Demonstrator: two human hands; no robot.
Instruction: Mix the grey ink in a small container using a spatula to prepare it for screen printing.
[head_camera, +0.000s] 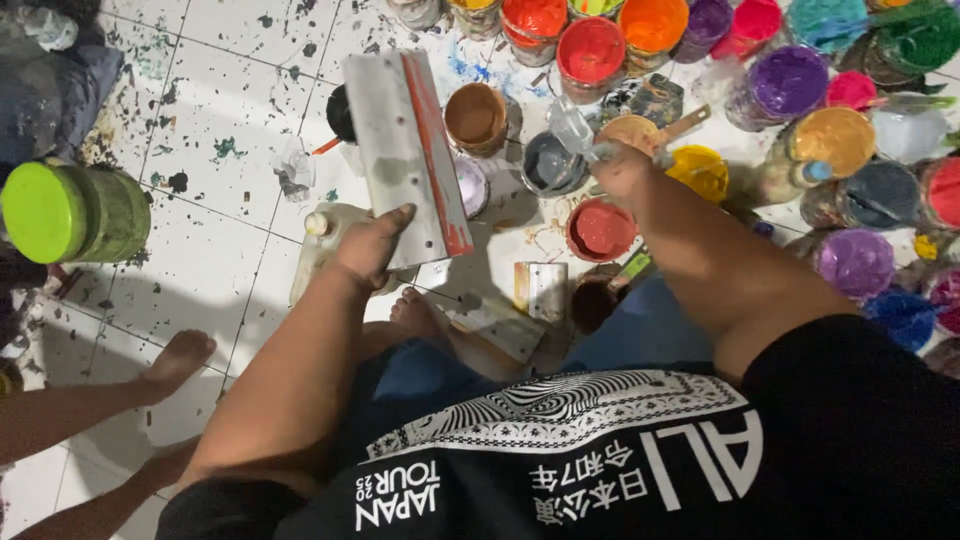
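Left hand (372, 243) grips a metal squeegee (405, 155) w/ red-edged blade, fingers wrapped on its lower end, blade rising beyond the fingertips. Right hand (622, 168) closed round a scoop handle (585, 140), tip past the fingers near a grey paint tub (550, 165). Looks like the ink-loading step; next prob. needs the scoop brought to the blade w/o dripping.

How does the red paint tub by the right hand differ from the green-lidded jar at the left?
The red paint tub stands upright and open, showing red paint; the green-lidded jar lies on its side, closed. The tub sits just below the right hand; the jar lies far from both hands. Both are round containers on the tiled floor.
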